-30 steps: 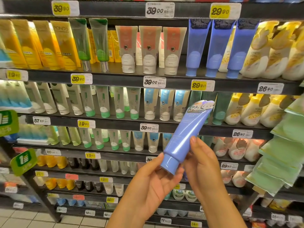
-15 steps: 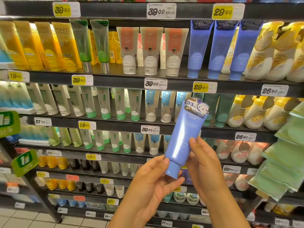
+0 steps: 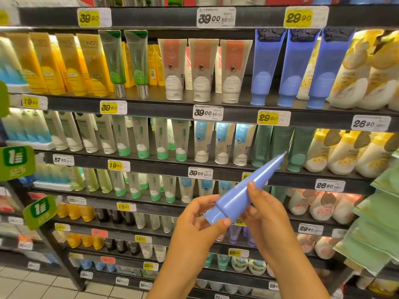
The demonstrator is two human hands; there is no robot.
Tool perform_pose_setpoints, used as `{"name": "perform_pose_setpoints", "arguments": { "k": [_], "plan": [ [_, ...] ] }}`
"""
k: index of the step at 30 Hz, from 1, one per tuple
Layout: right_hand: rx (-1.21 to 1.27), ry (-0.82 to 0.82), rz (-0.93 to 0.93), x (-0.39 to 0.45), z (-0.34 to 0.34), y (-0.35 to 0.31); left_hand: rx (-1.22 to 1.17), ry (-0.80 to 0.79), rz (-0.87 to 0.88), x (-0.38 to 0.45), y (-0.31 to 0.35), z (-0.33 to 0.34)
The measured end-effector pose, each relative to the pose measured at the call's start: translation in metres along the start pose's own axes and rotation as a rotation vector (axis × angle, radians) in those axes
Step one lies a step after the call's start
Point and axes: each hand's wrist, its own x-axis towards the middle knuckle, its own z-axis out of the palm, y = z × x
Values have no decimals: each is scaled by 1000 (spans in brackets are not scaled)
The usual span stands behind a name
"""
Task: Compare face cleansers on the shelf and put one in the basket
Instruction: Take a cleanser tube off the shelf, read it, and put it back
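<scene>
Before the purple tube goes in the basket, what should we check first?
1. Tube held firmly: ok. The left hand pinches the cap end of the purple tube and the right hand grips its middle.
2. Label readable: not ok. The tube is edge-on to the camera, so no print shows.
3. Cap closed: ok, as far as it shows; the cap sits on the tube.
4. Price known: ok. The yellow 29.90 tag hangs under the matching purple tubes on the shelf.
5. Basket within reach: cannot tell. No basket is in view.
6. Compared with another cleanser: cannot tell. Only this one tube is in hand.
</scene>
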Motion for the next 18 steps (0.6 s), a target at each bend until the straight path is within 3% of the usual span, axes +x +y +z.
{"name": "perform_pose_setpoints", "arguments": {
  "k": [9, 13, 18],
  "plan": [
    [263, -6, 35, 8, 0, 5, 173, -4, 160, 5, -3, 2],
    [329, 57, 28, 14, -1, 8, 207, 11, 184, 8, -8, 2],
    [338, 4, 8, 14, -2, 9, 210, 33, 161, 9, -9, 2]
  ]
}}
